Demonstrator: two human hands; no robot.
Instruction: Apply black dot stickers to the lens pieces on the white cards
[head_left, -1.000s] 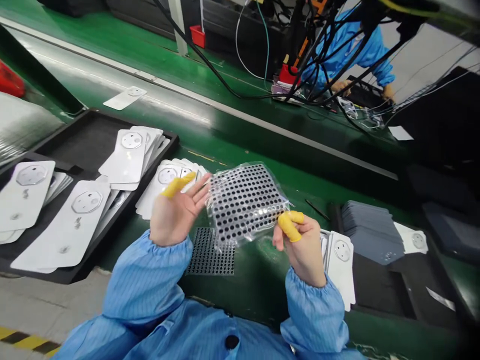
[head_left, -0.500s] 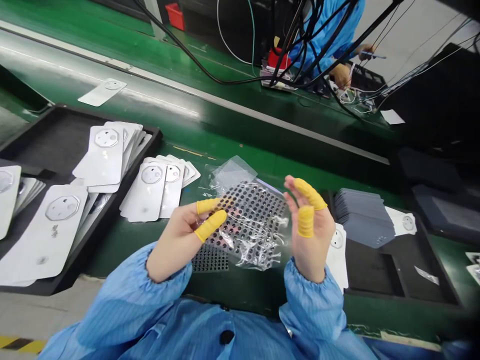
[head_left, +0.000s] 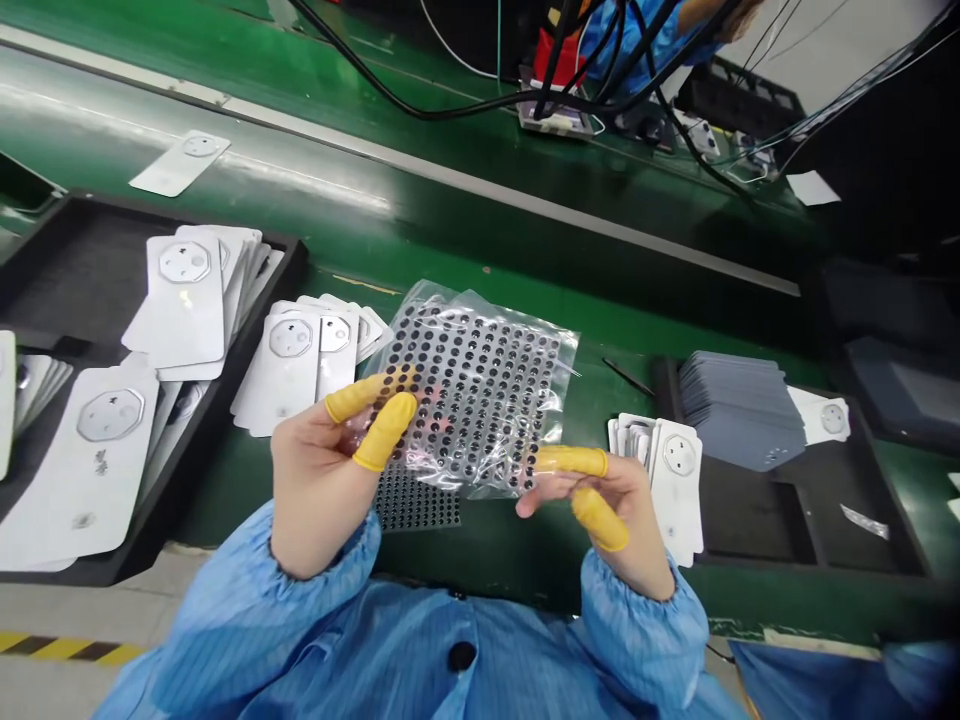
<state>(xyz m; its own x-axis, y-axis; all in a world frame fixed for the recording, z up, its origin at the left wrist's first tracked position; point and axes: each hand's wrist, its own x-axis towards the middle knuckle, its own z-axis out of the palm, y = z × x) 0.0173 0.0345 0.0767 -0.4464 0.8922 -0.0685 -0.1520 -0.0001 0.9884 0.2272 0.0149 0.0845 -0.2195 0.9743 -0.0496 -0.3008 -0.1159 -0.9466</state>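
Above the worktop [head_left: 517,565], the bag [head_left: 480,390], likely light, floppy and slick, is pinched at its left edge by the left hand [head_left: 324,475], while the right hand [head_left: 626,505], thumb spread apart, meets its lower right corner; edges seem the safest hold.

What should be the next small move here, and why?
Perhaps close the right hand on the lower right corner of the clear-wrapped sheet of black dots: its fingers are at that corner with the thumb apart, while only the left hand pinches the sheet.
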